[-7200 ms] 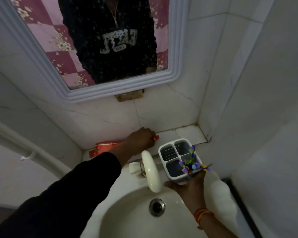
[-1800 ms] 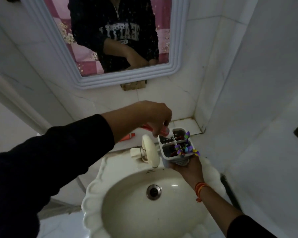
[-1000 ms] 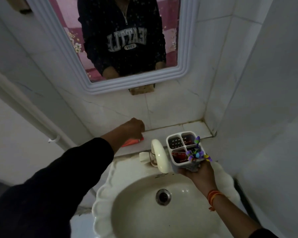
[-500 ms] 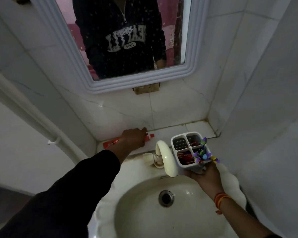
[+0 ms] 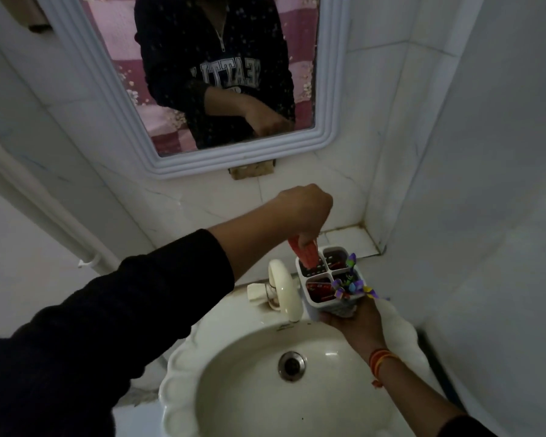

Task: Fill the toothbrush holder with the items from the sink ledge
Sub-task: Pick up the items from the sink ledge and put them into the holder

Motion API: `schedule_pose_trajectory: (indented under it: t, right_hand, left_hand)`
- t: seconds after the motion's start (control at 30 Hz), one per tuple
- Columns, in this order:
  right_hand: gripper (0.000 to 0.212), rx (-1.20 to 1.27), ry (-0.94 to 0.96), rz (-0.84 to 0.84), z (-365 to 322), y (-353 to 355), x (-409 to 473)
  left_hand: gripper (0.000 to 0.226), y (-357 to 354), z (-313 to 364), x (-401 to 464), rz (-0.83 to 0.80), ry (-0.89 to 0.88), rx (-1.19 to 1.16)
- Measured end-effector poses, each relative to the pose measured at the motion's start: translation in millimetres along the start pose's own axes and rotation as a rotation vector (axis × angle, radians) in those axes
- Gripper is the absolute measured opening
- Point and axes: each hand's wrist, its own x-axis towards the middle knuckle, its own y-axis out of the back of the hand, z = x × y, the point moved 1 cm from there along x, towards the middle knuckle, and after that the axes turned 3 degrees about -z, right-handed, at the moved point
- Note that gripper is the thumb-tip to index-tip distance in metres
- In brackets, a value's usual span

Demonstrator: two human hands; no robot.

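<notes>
A white four-compartment toothbrush holder (image 5: 302, 274) rests in the palm of my right hand (image 5: 355, 323), held above the right rim of the sink. My left hand (image 5: 300, 212) hovers over it, shut on a red toothpaste tube (image 5: 308, 253) that points down into the back-left compartment. Red items lie in the front-left and back-right compartments. Small purple, blue and yellow items (image 5: 349, 283) stick out of the front-right compartment. The ledge (image 5: 353, 238) behind the holder shows bare tile.
A cream faucet (image 5: 284, 290) curves over the white sink basin (image 5: 221, 402) just left of the holder. A mirror (image 5: 202, 74) hangs on the tiled wall above. The corner wall stands close on the right. A white pipe (image 5: 44, 209) runs down the left wall.
My left hand has lifted the red tube off the ledge and carried it right, over the holder's back-left compartment. My right hand kept the holder nearly in place.
</notes>
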Motion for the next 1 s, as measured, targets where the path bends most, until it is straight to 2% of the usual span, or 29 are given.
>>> schedule_pose_trajectory:
  t: [0.07, 0.1, 0.13, 0.17, 0.2, 0.23, 0.27, 0.33, 0.37, 0.4, 0.47, 0.53, 0.63, 0.67, 0.73, 0.83, 0.93, 1.0]
  right_hand:
    - [0.030, -0.168, 0.053, 0.030, -2.7, -0.1, -2.0]
    - [0.026, -0.304, 0.107, 0.047, -3.2, 3.3, -4.9]
    - [0.018, -0.301, 0.104, 0.016, -4.6, 2.3, -7.0]
    - [0.029, -0.483, 0.134, -0.009, -8.2, 3.2, -10.8]
    - [0.047, -0.539, 0.148, -0.024, -4.2, 5.6, -6.9]
    - [0.054, -0.541, 0.200, -0.001, -4.1, 7.6, -6.6]
    - [0.048, -0.457, 0.207, 0.057, 0.3, 8.3, 0.6]
    - [0.026, -0.245, 0.195, -0.006, 1.9, 5.6, 3.0]
    - [0.026, -0.214, 0.184, 0.007, -3.3, 2.3, -0.9]
    - [0.027, -0.243, 0.177, 0.028, -4.6, -0.1, -2.9]
    - [0.009, -0.478, 0.207, 0.008, -4.4, -1.4, -8.6]
    - [0.033, -0.402, 0.104, 0.053, -3.0, -1.4, -2.7]
    - [0.059, -0.028, -0.036, 0.056, 7.7, 1.5, 11.4]
    - [0.067, -0.001, -0.057, 0.049, 7.4, -2.8, 14.7]
    - [0.075, 0.031, -0.007, -0.004, 2.8, -5.9, 14.4]
    - [0.074, -0.168, 0.179, 0.046, 2.8, -4.4, 3.5]
    - [0.079, -0.345, 0.144, 0.038, 9.7, 2.6, 2.9]
    - [0.085, -0.361, 0.141, 0.012, 10.5, 6.1, 3.8]
  left_hand:
    - [0.033, -2.1, 13.9, 1.6, -0.028, -0.021, 0.044]
    - [0.029, -6.6, 18.7, 3.6, -0.026, -0.041, 0.062]
    - [0.026, -11.8, 21.7, 5.1, -0.015, -0.056, 0.062]
    - [0.022, -17.2, 22.9, 7.6, 0.000, -0.066, 0.030]
    - [0.019, -23.4, 22.0, 11.9, -0.007, -0.060, -0.035]
    - [0.017, -28.5, 19.0, 16.1, -0.039, -0.046, -0.126]
    - [0.016, -32.8, 14.7, 20.7, -0.092, -0.034, -0.256]
    - [0.022, -35.4, 2.6, 22.2, -0.177, 0.012, -0.520]
    - [0.026, -37.6, -6.6, 24.0, -0.178, 0.040, -0.646]
    - [0.029, -41.6, -17.9, 27.3, -0.155, 0.088, -0.735]
    - [0.032, -53.4, -42.3, 30.8, -0.119, 0.179, -0.796]
    - [0.030, -73.4, -68.6, 34.5, -0.116, 0.254, -0.707]
    - [0.031, -114.9, -110.7, 31.3, -0.117, 0.382, -0.480]
    - [0.035, -131.3, -124.3, 34.2, -0.126, 0.361, -0.345]
    - [0.044, -158.6, -143.8, 33.5, -0.179, 0.374, -0.237]
    - [0.046, -196.5, -160.3, 30.8, -0.214, 0.380, -0.206]
    - [0.039, -221.6, -166.3, 23.1, -0.111, 0.375, -0.206]
    - [0.043, -229.2, -167.5, 20.4, -0.055, 0.375, -0.171]
